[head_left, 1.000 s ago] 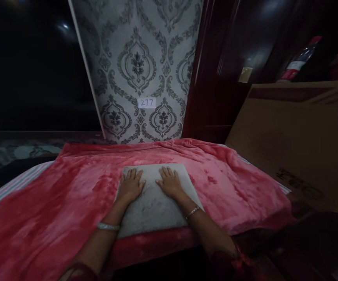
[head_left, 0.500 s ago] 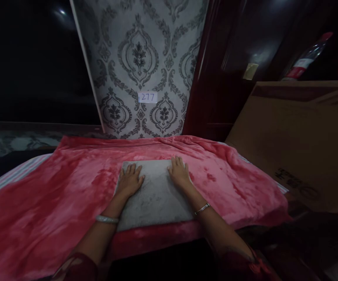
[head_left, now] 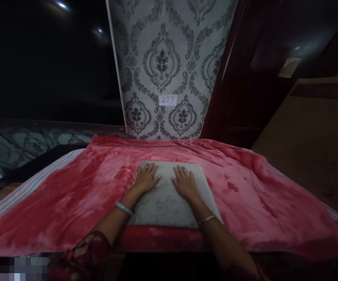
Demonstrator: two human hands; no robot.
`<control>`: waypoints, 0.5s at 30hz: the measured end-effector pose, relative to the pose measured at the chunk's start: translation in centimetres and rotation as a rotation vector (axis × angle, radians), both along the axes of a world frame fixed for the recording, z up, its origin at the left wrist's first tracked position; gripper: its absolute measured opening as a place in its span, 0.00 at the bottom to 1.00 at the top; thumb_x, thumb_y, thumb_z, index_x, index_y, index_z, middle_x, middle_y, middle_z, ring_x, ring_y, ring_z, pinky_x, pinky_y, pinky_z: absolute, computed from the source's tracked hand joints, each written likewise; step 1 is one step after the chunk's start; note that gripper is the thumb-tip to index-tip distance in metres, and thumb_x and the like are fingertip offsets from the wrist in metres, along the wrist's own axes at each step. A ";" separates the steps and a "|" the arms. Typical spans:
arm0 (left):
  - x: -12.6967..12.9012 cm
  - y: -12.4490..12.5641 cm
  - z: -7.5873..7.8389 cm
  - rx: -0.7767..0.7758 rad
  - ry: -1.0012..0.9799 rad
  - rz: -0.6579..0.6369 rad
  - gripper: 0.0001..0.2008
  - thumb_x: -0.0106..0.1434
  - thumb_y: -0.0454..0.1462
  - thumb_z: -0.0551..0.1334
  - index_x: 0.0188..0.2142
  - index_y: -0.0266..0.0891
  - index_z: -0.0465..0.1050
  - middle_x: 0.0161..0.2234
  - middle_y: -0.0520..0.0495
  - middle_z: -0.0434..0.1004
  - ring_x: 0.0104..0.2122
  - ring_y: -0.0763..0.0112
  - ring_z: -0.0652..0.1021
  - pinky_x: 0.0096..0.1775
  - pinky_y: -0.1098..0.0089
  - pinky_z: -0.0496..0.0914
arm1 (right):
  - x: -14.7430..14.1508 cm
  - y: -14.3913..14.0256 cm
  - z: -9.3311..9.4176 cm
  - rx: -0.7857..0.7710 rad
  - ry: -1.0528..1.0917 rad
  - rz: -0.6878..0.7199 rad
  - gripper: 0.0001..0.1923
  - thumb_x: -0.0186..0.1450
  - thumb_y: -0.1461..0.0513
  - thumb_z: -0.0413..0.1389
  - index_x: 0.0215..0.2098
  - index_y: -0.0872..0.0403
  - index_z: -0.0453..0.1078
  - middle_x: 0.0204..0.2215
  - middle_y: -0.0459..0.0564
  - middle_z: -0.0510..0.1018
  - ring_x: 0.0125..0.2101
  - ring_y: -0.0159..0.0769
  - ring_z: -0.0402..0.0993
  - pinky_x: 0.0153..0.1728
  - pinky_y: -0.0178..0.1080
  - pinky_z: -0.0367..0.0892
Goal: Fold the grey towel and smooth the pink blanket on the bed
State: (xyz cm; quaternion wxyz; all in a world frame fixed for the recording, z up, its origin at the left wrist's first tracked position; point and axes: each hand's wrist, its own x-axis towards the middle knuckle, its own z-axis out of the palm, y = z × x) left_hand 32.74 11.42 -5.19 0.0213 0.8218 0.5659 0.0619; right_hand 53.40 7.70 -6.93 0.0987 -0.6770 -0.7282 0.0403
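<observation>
A grey rectangle of soft-looking fabric, perhaps a folded towel (head_left: 165, 207), lies flat on a plush pink-red blanket (head_left: 98, 195). My left hand (head_left: 147, 177) rests palm down on its far left part, fingers spread, thumb pointing inward. On the far right part lies my right hand (head_left: 185, 181), also flat with its fingers apart. Neither hand grips anything. The near edge of the grey cloth runs close to the front edge of the blanket, between my forearms.
A striped cloth (head_left: 54, 168) shows under the blanket at the left. Behind stands a patterned wall (head_left: 163, 58) with a paper label (head_left: 168, 100) reading 277. A large dark screen (head_left: 46, 66) is at the left; a cardboard box (head_left: 309, 140) stands at the right.
The view has turned left, so everything sits further right in the picture. My right hand has slid inward from the grey cloth's right edge, closer to my left hand.
</observation>
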 end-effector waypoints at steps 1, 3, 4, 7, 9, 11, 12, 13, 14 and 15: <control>-0.1 0.2 0.1 -0.009 0.003 -0.004 0.33 0.71 0.52 0.47 0.71 0.43 0.54 0.72 0.41 0.49 0.71 0.50 0.52 0.67 0.37 0.43 | 0.0 0.0 0.0 0.003 -0.003 0.000 0.32 0.75 0.52 0.39 0.74 0.51 0.47 0.74 0.51 0.46 0.72 0.45 0.39 0.68 0.57 0.37; 0.1 0.4 0.4 -0.005 0.011 -0.001 0.34 0.71 0.52 0.47 0.71 0.41 0.54 0.72 0.38 0.50 0.71 0.49 0.52 0.67 0.38 0.43 | -0.1 -0.1 0.0 0.006 -0.010 -0.003 0.32 0.75 0.52 0.39 0.74 0.51 0.47 0.74 0.51 0.46 0.72 0.45 0.40 0.68 0.56 0.38; 0.4 0.4 0.5 0.000 0.016 0.002 0.34 0.71 0.52 0.48 0.70 0.39 0.55 0.72 0.36 0.50 0.71 0.48 0.53 0.68 0.39 0.43 | -0.1 -0.1 0.0 0.008 -0.010 -0.004 0.32 0.75 0.52 0.39 0.74 0.51 0.47 0.73 0.51 0.47 0.72 0.45 0.40 0.68 0.56 0.38; 1.5 0.2 0.6 0.009 0.012 -0.008 0.33 0.71 0.50 0.48 0.69 0.34 0.56 0.71 0.30 0.50 0.71 0.47 0.53 0.68 0.42 0.45 | -0.1 -0.1 -0.1 0.016 -0.003 -0.007 0.32 0.75 0.52 0.40 0.74 0.51 0.48 0.73 0.51 0.47 0.72 0.45 0.40 0.68 0.57 0.38; 1.9 0.0 0.3 -0.001 -0.012 -0.048 0.32 0.71 0.48 0.47 0.70 0.36 0.55 0.72 0.32 0.49 0.71 0.48 0.51 0.68 0.42 0.46 | -0.1 -0.1 -0.2 0.023 0.000 -0.005 0.31 0.75 0.52 0.40 0.74 0.51 0.49 0.73 0.51 0.47 0.72 0.45 0.40 0.68 0.57 0.38; 2.0 -0.3 -0.3 -0.016 -0.035 -0.108 0.31 0.72 0.45 0.47 0.71 0.38 0.52 0.72 0.35 0.50 0.72 0.52 0.51 0.68 0.43 0.45 | -0.1 -0.1 -0.1 0.027 -0.006 -0.003 0.31 0.75 0.53 0.40 0.74 0.51 0.49 0.73 0.51 0.47 0.72 0.45 0.40 0.68 0.57 0.39; 1.9 -0.6 -0.6 -0.028 -0.044 -0.141 0.31 0.72 0.44 0.47 0.71 0.39 0.52 0.72 0.37 0.50 0.72 0.55 0.51 0.69 0.44 0.44 | -0.1 -0.2 0.0 0.025 -0.010 -0.003 0.31 0.75 0.53 0.40 0.74 0.51 0.49 0.73 0.51 0.47 0.72 0.45 0.40 0.68 0.57 0.39; 1.7 -0.9 -0.8 -0.043 -0.054 -0.174 0.31 0.71 0.44 0.47 0.71 0.38 0.51 0.72 0.37 0.49 0.72 0.57 0.50 0.69 0.45 0.43 | -0.2 -0.2 0.0 0.022 -0.014 -0.004 0.31 0.75 0.53 0.39 0.74 0.51 0.49 0.73 0.51 0.47 0.72 0.45 0.40 0.68 0.56 0.39; 1.5 -1.3 -1.0 -0.064 -0.066 -0.207 0.32 0.71 0.44 0.48 0.71 0.38 0.51 0.72 0.37 0.48 0.72 0.58 0.49 0.69 0.47 0.43 | -0.2 -0.3 0.1 0.019 -0.017 -0.005 0.31 0.75 0.53 0.39 0.74 0.51 0.49 0.73 0.51 0.47 0.72 0.45 0.40 0.68 0.56 0.39; 1.4 -1.6 -1.0 -0.092 -0.083 -0.241 0.32 0.70 0.45 0.49 0.71 0.38 0.51 0.73 0.37 0.47 0.72 0.58 0.49 0.69 0.48 0.43 | -0.1 -0.3 0.1 0.016 -0.019 -0.008 0.31 0.75 0.54 0.39 0.74 0.51 0.48 0.73 0.51 0.47 0.72 0.45 0.40 0.68 0.56 0.39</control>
